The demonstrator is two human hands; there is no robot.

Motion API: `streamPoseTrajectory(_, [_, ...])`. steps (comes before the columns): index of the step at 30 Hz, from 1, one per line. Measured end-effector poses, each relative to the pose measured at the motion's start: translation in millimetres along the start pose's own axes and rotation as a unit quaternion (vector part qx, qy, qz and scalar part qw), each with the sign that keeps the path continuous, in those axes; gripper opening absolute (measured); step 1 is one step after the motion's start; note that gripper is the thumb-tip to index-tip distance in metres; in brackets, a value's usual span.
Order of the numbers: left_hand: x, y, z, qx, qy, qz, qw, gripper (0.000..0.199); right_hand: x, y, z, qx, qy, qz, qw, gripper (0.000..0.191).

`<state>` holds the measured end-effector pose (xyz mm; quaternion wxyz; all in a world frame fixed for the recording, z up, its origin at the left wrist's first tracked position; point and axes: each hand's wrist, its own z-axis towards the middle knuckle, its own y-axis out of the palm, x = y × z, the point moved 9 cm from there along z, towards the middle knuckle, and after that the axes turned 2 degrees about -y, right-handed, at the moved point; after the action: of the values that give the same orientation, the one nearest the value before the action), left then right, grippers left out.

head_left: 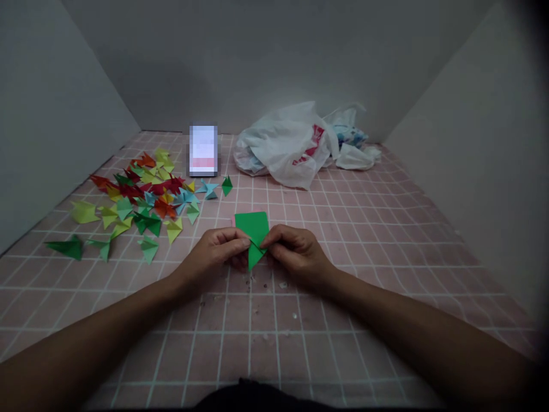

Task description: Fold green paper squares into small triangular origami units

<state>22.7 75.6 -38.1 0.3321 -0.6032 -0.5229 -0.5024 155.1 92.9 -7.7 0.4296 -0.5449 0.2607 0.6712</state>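
Observation:
Between my two hands is a piece of green origami paper (251, 225), partly folded, with a flap crossing its lower part and a point toward me. My left hand (225, 245) pinches its left edge, thumb on top and fingers underneath. On the opposite side, my right hand (291, 247) grips the right edge by the flap between thumb and fingertips. A sliver of pink (233, 221) shows at the green paper's upper left; whether it belongs to the same sheet I cannot tell.
Several folded paper pieces in many colours (146, 189) spread over the left of the pink checked cloth (343, 229). A lit phone (203, 150) stands at the back. White plastic bags (287, 143) lie against the rear wall. Grey walls close in both sides.

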Motion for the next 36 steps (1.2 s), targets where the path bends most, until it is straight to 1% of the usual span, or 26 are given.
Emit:
streamPoseTrajectory(2, [1, 0.0, 0, -0.004, 0.005, 0.009, 1.000, 0.021, -2, -2, 1, 0.003, -0.007, -0.017, 1.000, 0.016])
streamPoseTrajectory(7, [8, 0.0, -1, 0.013, 0.017, 0.059, 0.998, 0.030, -8, -1, 1, -0.005, -0.037, -0.068, 0.997, 0.018])
streamPoseTrajectory(11, [11, 1.2, -2, 0.021, 0.017, 0.080, 0.996, 0.029, -10, 1, 0, -0.014, -0.052, -0.072, 0.996, 0.020])
streamPoseTrajectory(16, [14, -2.9, -2, 0.050, 0.029, 0.094, 0.994, 0.030, -3, -2, 1, 0.016, -0.006, -0.021, 1.000, 0.014])
streamPoseTrajectory(19, [13, -5.4, -2, 0.061, 0.028, 0.095, 0.993, 0.032, 4, 0, 0, 0.007, 0.033, 0.029, 0.999, 0.009])
streamPoseTrajectory(22, [12, -7.2, -1, 0.068, 0.031, 0.102, 0.992, 0.032, 8, 2, -1, -0.007, 0.057, 0.067, 0.996, 0.003])
streamPoseTrajectory(25, [12, -7.4, -1, 0.067, 0.041, 0.118, 0.990, 0.032, 10, 4, -1, -0.016, 0.075, 0.109, 0.991, 0.009])
streamPoseTrajectory(28, [15, -7.2, -1, 0.067, 0.047, 0.135, 0.987, 0.031, 16, 4, 0, -0.012, 0.100, 0.171, 0.980, 0.016])
streamPoseTrajectory(30, [17, -6.8, -1, 0.066, 0.050, 0.143, 0.986, 0.030, 20, 7, 0, -0.023, 0.121, 0.197, 0.973, 0.020])
streamPoseTrajectory(36, [19, -5.5, -2, 0.059, 0.056, 0.157, 0.984, 0.031, 26, 15, 0, -0.053, 0.153, 0.219, 0.962, 0.023])
